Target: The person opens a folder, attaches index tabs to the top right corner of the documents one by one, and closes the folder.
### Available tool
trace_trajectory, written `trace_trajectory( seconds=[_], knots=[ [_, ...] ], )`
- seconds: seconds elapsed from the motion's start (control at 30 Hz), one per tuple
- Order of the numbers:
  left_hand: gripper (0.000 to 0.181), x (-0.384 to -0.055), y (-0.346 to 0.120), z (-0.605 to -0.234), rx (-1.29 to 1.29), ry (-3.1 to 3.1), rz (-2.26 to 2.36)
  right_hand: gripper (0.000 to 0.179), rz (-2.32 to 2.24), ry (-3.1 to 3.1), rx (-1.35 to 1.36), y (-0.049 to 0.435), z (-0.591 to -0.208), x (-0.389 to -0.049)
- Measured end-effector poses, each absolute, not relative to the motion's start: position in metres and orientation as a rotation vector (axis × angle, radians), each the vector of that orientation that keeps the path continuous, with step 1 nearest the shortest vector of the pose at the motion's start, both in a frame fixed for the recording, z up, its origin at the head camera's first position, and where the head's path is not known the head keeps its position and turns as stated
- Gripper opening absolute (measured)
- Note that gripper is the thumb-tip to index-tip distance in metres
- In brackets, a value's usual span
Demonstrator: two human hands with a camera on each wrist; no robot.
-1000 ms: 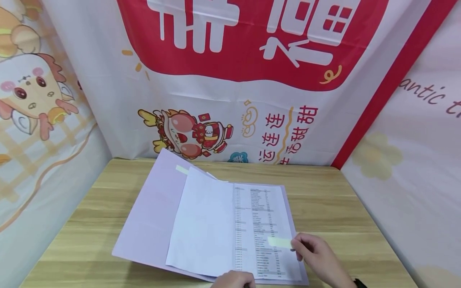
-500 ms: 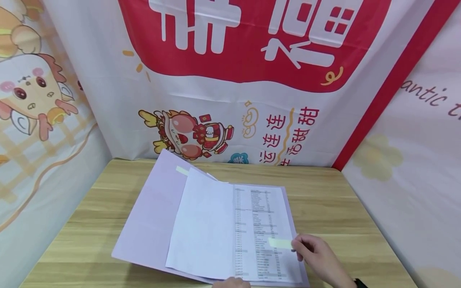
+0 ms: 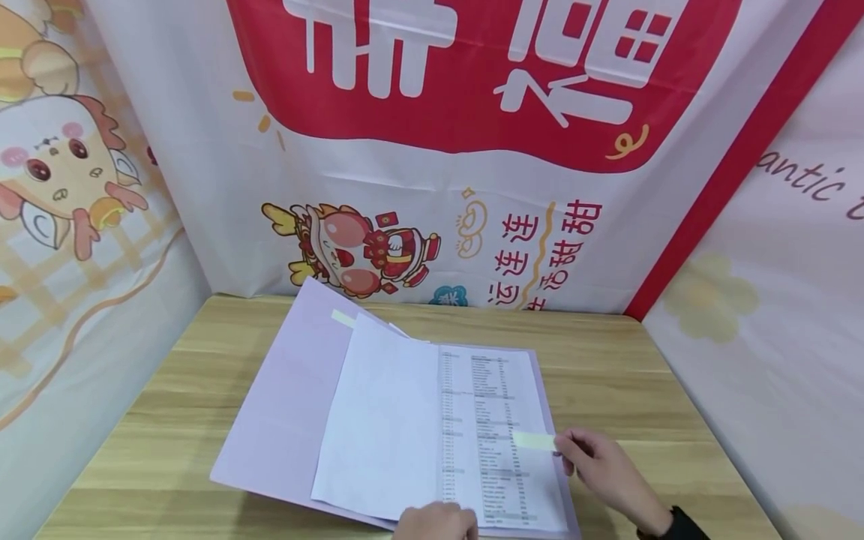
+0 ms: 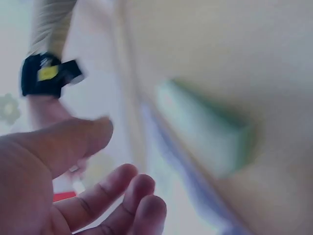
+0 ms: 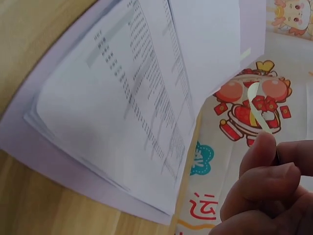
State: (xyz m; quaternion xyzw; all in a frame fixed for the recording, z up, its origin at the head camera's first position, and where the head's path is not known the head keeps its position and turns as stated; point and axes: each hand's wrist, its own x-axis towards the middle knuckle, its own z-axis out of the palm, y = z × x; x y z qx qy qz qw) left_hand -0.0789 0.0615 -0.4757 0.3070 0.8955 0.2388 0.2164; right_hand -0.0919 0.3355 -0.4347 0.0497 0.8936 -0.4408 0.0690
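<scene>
My right hand [image 3: 601,466] pinches a pale yellow-green sticky tab [image 3: 535,441] between thumb and fingertip, above a printed page [image 3: 496,487]. In the right wrist view the same tab [image 5: 254,100] sticks up from the fingertips, curved and thin. The page lies in an open lilac folder [image 3: 270,427], whose turned white sheet [image 3: 378,435] leans left. At the folder's lower edge is my left hand [image 3: 437,522], partly cut off. Up close this left hand [image 4: 63,181] has thumb and fingers apart and holds nothing. A blurred pale green block [image 4: 205,127] lies near its fingers.
Another pale tab [image 3: 343,319] is stuck on the folder's left cover. The folder rests on a wood-grain table [image 3: 648,405]. A printed cloth [image 3: 445,172] hangs behind the table, with more cloth [image 3: 756,300] on the right.
My right hand has shifted slightly right and up with the sticky tab. My left hand dipped lower at the frame's bottom, then came back up.
</scene>
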Motion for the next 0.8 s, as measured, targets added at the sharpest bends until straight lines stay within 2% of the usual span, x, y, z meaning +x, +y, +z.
trace_trajectory(
  seconds=[0.07, 0.23, 0.37, 0.57, 0.8],
  knots=[
    [0.019, -0.089, 0.066, -0.455, 0.771, 2.534, 0.676, 0.025, -1.318, 2.702, 0.17, 0.339, -0.432, -0.098],
    [0.016, -0.12, 0.07, -0.411, 0.866, 2.701, 0.847, 0.023, -1.348, 2.671, 0.216, 0.35, -0.423, -0.115],
    [0.016, -0.148, 0.086, -0.39, 0.828, 2.801, 0.874, 0.024, -1.389, 2.684, 0.182, 0.36, -0.42, -0.128],
    [0.023, -0.187, 0.12, -0.382, 0.788, 2.887, 0.795, 0.028, -1.389, 2.758, 0.118, 0.373, -0.424, -0.151],
    [0.022, -0.241, 0.156, -0.403, 0.768, 2.918, 0.673, 0.029, -1.293, 2.809, 0.062, 0.39, -0.436, -0.194]
  ],
)
